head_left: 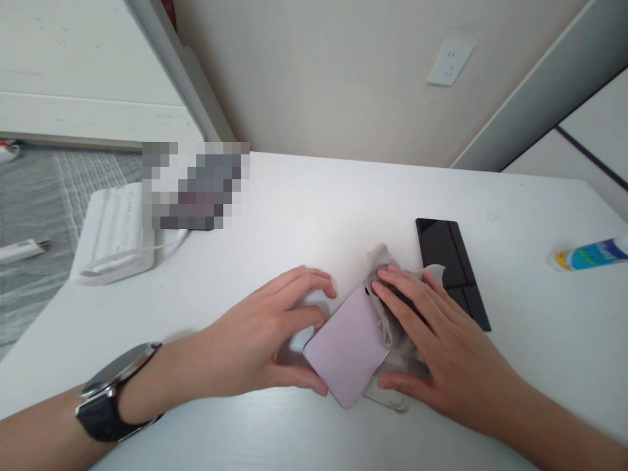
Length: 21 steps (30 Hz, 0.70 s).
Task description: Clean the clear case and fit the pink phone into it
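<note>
A pale pink phone [346, 350] lies back up and slanted on the white table [294, 203]. At its left end my left hand [275, 333] grips the edges between thumb and curled fingers. My right hand [432, 333] presses a crumpled beige cloth [385, 314] onto the phone's upper right part, covering much of the camera end. Partly under the phone and my right hand, a clear phone case [390, 398] sticks out. Just beyond the right fingers is a black glossy slab [456, 261], its near left side hidden by the cloth and hand.
A white power strip or charger box [118, 229] with a cable stands at the left edge, beside a dark, pixelated device [201, 196]. To the right lies a blue and yellow bottle [591, 255]. A wall with a socket [450, 62] closes off the back.
</note>
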{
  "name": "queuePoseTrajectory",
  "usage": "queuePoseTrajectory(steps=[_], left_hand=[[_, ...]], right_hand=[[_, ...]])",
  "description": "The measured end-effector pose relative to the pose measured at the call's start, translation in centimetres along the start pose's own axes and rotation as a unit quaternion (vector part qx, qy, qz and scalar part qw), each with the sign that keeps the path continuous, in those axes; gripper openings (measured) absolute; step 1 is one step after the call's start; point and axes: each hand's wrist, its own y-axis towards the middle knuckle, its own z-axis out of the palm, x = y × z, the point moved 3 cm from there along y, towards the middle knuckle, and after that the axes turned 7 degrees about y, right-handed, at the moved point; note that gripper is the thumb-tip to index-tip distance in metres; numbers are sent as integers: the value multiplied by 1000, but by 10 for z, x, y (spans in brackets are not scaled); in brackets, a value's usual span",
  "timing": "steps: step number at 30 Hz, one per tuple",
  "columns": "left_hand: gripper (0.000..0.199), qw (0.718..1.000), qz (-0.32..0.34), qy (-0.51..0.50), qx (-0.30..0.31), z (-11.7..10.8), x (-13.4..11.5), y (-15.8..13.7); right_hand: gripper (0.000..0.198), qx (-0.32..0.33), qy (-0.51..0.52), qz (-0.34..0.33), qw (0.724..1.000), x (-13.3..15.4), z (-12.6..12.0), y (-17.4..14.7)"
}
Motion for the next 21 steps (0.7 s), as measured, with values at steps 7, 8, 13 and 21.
queuePoseTrajectory(steps=[7, 8, 13, 21], left_hand=[[49, 1000, -1, 3, 0, -1, -1, 1], [49, 1000, -1, 1, -1, -1, -1, 1], [49, 1000, -1, 4, 1, -1, -1, 1], [49, 1000, -1, 8, 5, 0, 0, 1]], right_hand=[[91, 1, 27, -9, 1000, -1, -1, 2], [92, 2, 28, -7, 1000, -1, -1, 2], [94, 9, 35, -13, 999, -1, 0, 2], [93, 9, 32, -17, 999, -2, 0, 2]])
